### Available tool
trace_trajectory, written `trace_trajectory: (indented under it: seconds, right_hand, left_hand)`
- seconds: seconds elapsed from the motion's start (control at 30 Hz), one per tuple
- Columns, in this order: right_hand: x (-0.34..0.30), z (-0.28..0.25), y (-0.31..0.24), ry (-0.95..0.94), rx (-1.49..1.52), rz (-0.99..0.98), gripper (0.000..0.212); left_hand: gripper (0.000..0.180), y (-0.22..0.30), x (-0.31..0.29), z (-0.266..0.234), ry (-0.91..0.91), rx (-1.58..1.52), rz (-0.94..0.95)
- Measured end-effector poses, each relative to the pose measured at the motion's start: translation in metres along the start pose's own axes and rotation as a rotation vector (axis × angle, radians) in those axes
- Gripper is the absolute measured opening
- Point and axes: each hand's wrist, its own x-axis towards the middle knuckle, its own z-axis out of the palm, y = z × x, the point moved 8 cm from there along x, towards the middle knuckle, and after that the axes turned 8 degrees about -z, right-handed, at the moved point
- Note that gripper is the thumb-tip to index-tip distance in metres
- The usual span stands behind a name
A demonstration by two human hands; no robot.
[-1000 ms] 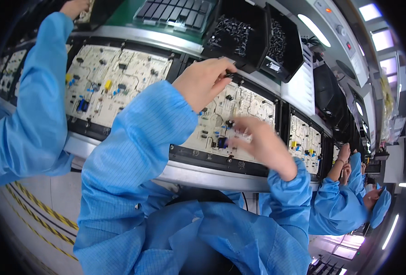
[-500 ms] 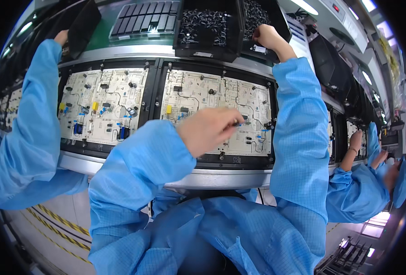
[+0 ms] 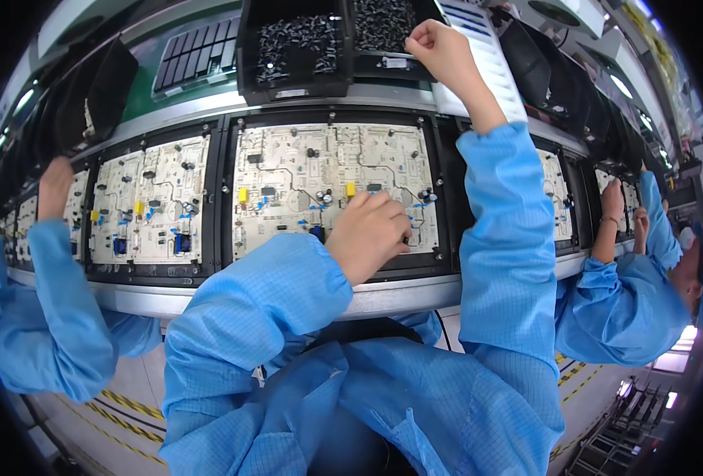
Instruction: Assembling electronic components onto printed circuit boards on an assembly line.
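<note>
My left hand (image 3: 370,236) is over the lower right part of a cream circuit board panel (image 3: 288,147), its fingers curled down and closed. A small dark piece shows at its fingertips; whether it is held or sits on the panel is unclear. Yellow, blue and black components stand on the panel, which lies in a black frame (image 3: 223,190). My right hand (image 3: 445,59) is raised at the right edge of a black bin (image 3: 385,24) of small dark parts. Its thumb and fingertips are pinched together, and anything between them is too small to make out.
Left of that bin stands another black bin (image 3: 294,47) of small dark parts. Beyond it lies a tray of dark blocks (image 3: 199,55). Another framed panel (image 3: 157,226) sits to the left. Co-workers in blue sleeves work at left (image 3: 70,301) and right (image 3: 617,309).
The view has shifted, so bins and panels appear farther left. My right hand has come up out of the right-hand bin. My left hand has moved lower on the panel, its fingers now pointing down.
</note>
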Motion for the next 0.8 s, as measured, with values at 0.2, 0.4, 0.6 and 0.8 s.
trace_trajectory:
  seconds: [0.2, 0.4, 0.6, 0.8]
  right_hand:
    - [-0.065, -0.030, -0.011, 0.006, 0.259, 0.169, 0.011]
    - [-0.088, -0.032, 0.001, -0.043, 0.305, 0.179, 0.013]
    - [-0.091, -0.034, -0.008, -0.088, 0.288, 0.120, 0.016]
    - [-0.095, -0.038, -0.005, -0.078, 0.298, 0.118, 0.016]
  left_hand:
    - [0.016, -0.003, 0.004, 0.005, -0.016, 0.026, -0.023]
    - [0.015, -0.001, 0.011, 0.006, 0.011, 0.035, -0.053]
    - [0.014, -0.002, 0.012, 0.006, 0.015, 0.015, -0.068]
    - [0.015, 0.000, 0.011, -0.003, -0.012, -0.018, -0.083]
